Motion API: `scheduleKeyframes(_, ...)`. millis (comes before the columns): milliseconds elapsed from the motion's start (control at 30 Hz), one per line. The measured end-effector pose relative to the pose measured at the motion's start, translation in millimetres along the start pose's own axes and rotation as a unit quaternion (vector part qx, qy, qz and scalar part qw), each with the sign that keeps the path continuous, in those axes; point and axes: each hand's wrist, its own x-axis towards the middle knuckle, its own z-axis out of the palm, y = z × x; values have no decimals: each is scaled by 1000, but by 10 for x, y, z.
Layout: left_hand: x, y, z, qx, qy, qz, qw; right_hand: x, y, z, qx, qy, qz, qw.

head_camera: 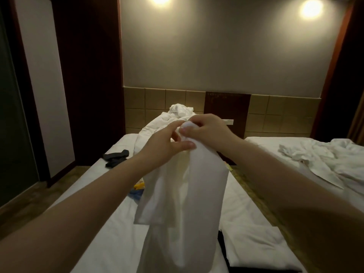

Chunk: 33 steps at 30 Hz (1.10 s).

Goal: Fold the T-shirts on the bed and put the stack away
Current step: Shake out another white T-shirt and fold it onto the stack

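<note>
— What have we got in our hands?

— Our right hand (206,129) is curled tight over the top of a white shirt (189,190), thumb on the near side, the cloth bunched in the fist. Our left hand (164,141) touches it and is less closed. Its thumb lies along the cloth and pinches it against the fingers behind, and the forefinger reaches up toward the right knuckles.

— And the shirt itself?

— It hangs from both hands straight down in front of us, in long loose folds, above the bed (110,196). Its bottom end runs out of view at the lower edge, so we cannot tell whether it touches the sheet.

— What lies around it on the bed?

— Just left of the hanging cloth we see a small yellow and blue thing (138,189), half hidden. Farther up, at the bed's left edge, lies a dark garment (116,156). Beyond our hands a heap of white bedding (177,113) is piled near the tiled wall (285,115). Low on the right we see a flat white fold (254,239) with something black (223,247) at its left side.

— And past that?

— A second bed (262,142) stands on our right, apart from ours, with rumpled white cloth (331,160) on it. Two lamps (311,7) glow high up.
</note>
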Motion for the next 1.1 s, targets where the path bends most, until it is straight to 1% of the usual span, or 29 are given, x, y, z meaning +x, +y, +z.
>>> scheduleKeyframes(67, -79, -11, 5, -45, -21, -11, 999, -110, -16, 56, 25, -26, 13, 999)
scheduleKeyframes(133, -165, -43, 19, -76, -18, -43, 996, -237, -40, 107, 51, -25, 26, 998)
scheduleKeyframes(200, -295, -94, 41, -93, -3, -76, 993, -404, -45, 141, 129, -19, 52, 990)
scheduleKeyframes(267, -459, -154, 65, -110, 18, -74, 991, -632, -25, 153, 239, -14, 74, 968)
scheduleKeyframes(300, -551, -177, 77, -121, 27, -67, 990, -764, 0, 160, 264, -3, 72, 962)
scheduleKeyframes(333, -646, -201, 91, -134, 35, -66, 988, -895, 39, 185, 262, 10, 62, 963)
scheduleKeyframes(400, -837, -245, 117, -171, 52, -79, 981, -1163, 105, 305, 214, 29, 31, 976)
scheduleKeyframes(500, -1087, -272, 159, -231, 57, -94, 967, -1507, 116, 578, 143, 31, -27, 989)
scheduleKeyframes(567, -1225, -275, 192, -265, 62, -102, 957, -1668, 101, 718, 116, 24, -48, 992)
scheduleKeyframes(633, -1296, -281, 192, -285, 75, -117, 948, -1753, 87, 799, 135, 14, -38, 990)
scheduleKeyframes(733, -1377, -310, 207, -324, 87, -166, 927, -1792, 48, 883, 157, 8, -33, 987)
scheduleKeyframes(800, -1436, -355, 203, -352, 85, -201, 910, -1796, 19, 914, 151, 8, -42, 988)
scheduleKeyframes(867, -1470, -406, 214, -386, 101, -228, 888, -1805, -10, 926, 164, 0, -47, 985)
scheduleKeyframes(900, -1476, -468, 223, -427, 86, -212, 875, -1813, -26, 927, 177, -7, -48, 983)
scheduleKeyframes(933, -1477, -496, 215, -483, 66, -195, 851, -1825, -46, 927, 193, -14, -47, 980)
scheduleKeyframes(967, -1482, -491, 206, -520, 53, -194, 830, -1833, -64, 928, 204, -20, -44, 978)
scheduleKeyframes(1000, -1488, -549, 210, -539, 28, -196, 819, -1835, -87, 935, 210, -26, -39, 977)
scheduleKeyframes(1033, -1486, -547, 216, -537, 10, -189, 822, -1830, -113, 947, 210, -33, -34, 976)
scheduleKeyframes(1100, -1487, -547, 243, -483, 3, -175, 858, -1815, -159, 961, 207, -33, -28, 977)
